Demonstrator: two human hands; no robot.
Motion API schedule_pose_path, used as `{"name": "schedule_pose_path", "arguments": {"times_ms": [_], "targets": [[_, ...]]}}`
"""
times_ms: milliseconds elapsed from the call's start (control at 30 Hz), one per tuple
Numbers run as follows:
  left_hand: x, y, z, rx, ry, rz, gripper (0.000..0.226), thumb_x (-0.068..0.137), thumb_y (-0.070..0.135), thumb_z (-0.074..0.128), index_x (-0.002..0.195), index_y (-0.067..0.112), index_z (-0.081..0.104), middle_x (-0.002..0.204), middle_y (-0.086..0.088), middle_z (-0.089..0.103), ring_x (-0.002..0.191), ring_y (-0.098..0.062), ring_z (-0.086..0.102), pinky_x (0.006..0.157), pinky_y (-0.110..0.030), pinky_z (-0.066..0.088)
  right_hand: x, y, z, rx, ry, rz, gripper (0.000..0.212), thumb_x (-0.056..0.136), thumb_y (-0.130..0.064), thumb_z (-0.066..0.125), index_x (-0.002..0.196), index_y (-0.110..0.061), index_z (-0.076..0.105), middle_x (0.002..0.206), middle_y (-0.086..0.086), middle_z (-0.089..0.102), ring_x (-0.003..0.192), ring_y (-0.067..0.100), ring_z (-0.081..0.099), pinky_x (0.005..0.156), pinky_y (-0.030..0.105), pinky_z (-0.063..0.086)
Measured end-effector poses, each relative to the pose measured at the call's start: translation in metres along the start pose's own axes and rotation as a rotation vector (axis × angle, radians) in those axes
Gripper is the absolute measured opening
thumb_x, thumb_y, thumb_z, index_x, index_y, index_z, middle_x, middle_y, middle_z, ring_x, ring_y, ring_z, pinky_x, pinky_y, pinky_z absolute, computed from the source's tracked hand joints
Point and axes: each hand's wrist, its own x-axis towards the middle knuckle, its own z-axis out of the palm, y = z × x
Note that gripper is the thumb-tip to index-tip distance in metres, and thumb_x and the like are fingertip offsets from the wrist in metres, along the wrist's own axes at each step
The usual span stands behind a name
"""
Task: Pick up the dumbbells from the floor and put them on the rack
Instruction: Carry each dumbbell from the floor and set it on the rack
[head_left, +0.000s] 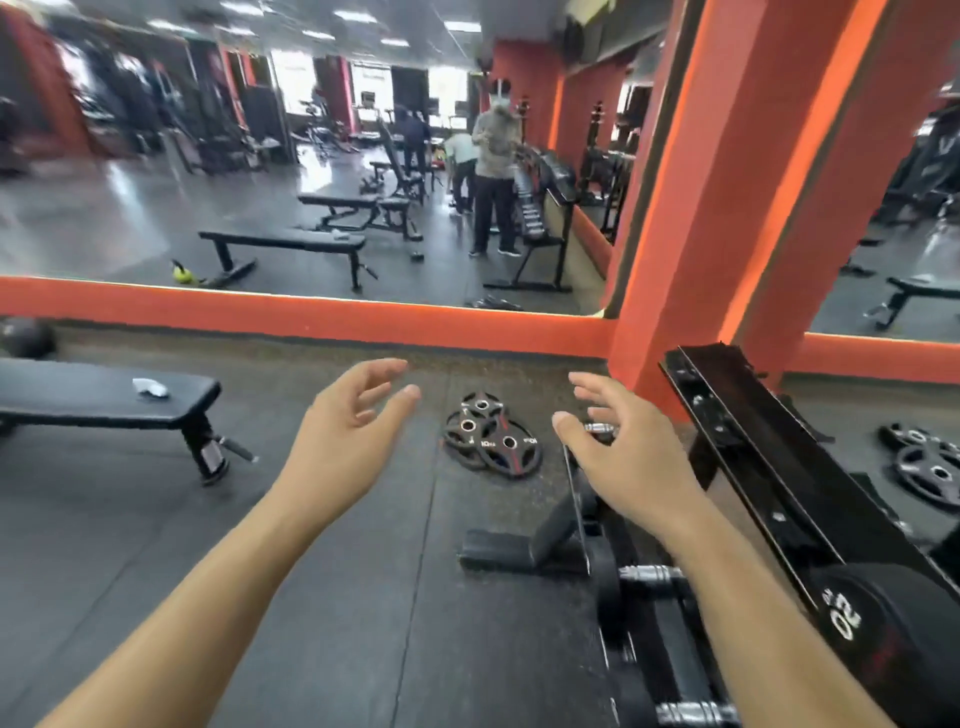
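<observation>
Both my arms reach forward over the dark rubber floor. My left hand (349, 426) is open, fingers spread, holding nothing. My right hand (621, 457) is open too, hovering beside the left end of the black dumbbell rack (748, 447). A black dumbbell marked 20 (883, 623) rests on the rack's upper tier at lower right. On the lower tier sit dumbbells with chrome handles (652, 574), partly hidden by my right forearm. Another chrome handle (600, 429) shows just behind my right fingers.
A pile of black weight plates (491, 436) lies on the floor between my hands. A flat black bench (104, 397) stands at left. An orange wall with a large mirror (311, 156) and an orange pillar (727, 208) are ahead. More plates (924, 467) lie behind the rack.
</observation>
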Motion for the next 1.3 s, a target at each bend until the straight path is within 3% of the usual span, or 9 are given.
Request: {"name": "schedule_pose_path", "arguments": {"times_ms": [267,467,567,633,900,1000,1100,1167,1300], "targets": [[0.027,-0.021,-0.218,0.071,0.313,0.062,0.018,0.099,0.026,0.067,0.106,0.043,0.065,0.113,0.022,0.07,0.114,-0.005,0.067,0.087,-0.016,0.046,0.072,-0.143,0.14,0.087,-0.093,-0.243,0.044,0.094,-0.034,0.072,0.137,-0.032,0.063,0.133,-0.012,0.067,0.121,0.014,0.063,0.099,0.029,0.046],[0.047,-0.053,-0.312,0.189,0.489,0.034,0.023,0.099,0.025,0.066,0.122,0.028,0.066,0.115,0.02,0.068,0.111,0.004,0.064,0.078,0.001,0.044,0.118,-0.209,0.241,0.112,-0.192,-0.372,0.044,0.095,-0.037,0.068,0.138,-0.03,0.062,0.137,-0.012,0.065,0.122,0.011,0.063,0.1,0.031,0.047],[0.062,-0.078,-0.342,0.215,0.559,0.002,0.031,0.097,0.03,0.069,0.127,0.024,0.068,0.121,0.016,0.07,0.115,-0.004,0.067,0.102,-0.027,0.053,0.145,-0.229,0.291,0.132,-0.248,-0.423,0.042,0.097,-0.036,0.067,0.138,-0.03,0.062,0.137,-0.011,0.065,0.121,0.01,0.062,0.096,0.028,0.044],[0.079,-0.093,-0.359,0.238,0.615,-0.018,0.031,0.096,0.031,0.069,0.126,0.024,0.069,0.121,0.013,0.071,0.115,-0.006,0.068,0.105,-0.036,0.053,0.168,-0.243,0.327,0.164,-0.287,-0.445,0.04,0.098,-0.036,0.066,0.137,-0.03,0.062,0.136,-0.01,0.065,0.121,0.011,0.062,0.094,0.027,0.044],[0.167,-0.141,-0.427,0.327,0.828,-0.121,0.025,0.095,0.03,0.072,0.12,0.033,0.068,0.116,0.021,0.069,0.113,0.002,0.064,0.085,-0.008,0.048,0.281,-0.315,0.483,0.302,-0.501,-0.569,0.037,0.097,-0.037,0.066,0.134,-0.032,0.064,0.125,-0.017,0.065,0.12,0.013,0.064,0.101,0.033,0.049],[0.191,-0.158,-0.452,0.345,0.963,-0.153,0.022,0.093,0.031,0.074,0.114,0.037,0.069,0.111,0.02,0.07,0.106,0.004,0.066,0.086,-0.011,0.05,0.318,-0.348,0.538,0.316,-0.6,-0.627,0.038,0.096,-0.037,0.067,0.133,-0.032,0.065,0.126,-0.015,0.068,0.118,0.011,0.063,0.102,0.033,0.049],[0.205,-0.181,-0.474,0.4,1.131,-0.178,0.015,0.092,0.028,0.076,0.101,0.038,0.069,0.083,0.011,0.067,0.075,-0.004,0.063,0.071,-0.008,0.047,0.338,-0.379,0.594,0.343,-0.697,-0.706,0.036,0.095,-0.037,0.067,0.131,-0.033,0.066,0.12,-0.014,0.068,0.116,0.012,0.064,0.103,0.033,0.051],[0.208,-0.198,-0.494,0.387,1.24,-0.181,0.01,0.092,0.031,0.075,0.086,0.037,0.071,0.067,0.01,0.064,0.064,-0.008,0.059,0.066,-0.02,0.052,0.341,-0.401,0.634,0.354,-0.767,-0.757,0.037,0.096,-0.037,0.067,0.132,-0.032,0.066,0.122,-0.012,0.069,0.116,0.013,0.064,0.103,0.032,0.05],[0.21,-0.235,-0.546,0.333,1.371,-0.223,0.026,0.097,0.038,0.069,0.075,0.024,0.075,0.06,0.015,0.07,0.06,-0.004,0.061,0.068,-0.026,0.058,0.335,-0.45,0.716,0.363,-0.891,-0.846,0.039,0.096,-0.035,0.068,0.135,-0.03,0.065,0.13,-0.01,0.067,0.12,0.012,0.061,0.104,0.037,0.052]]}}
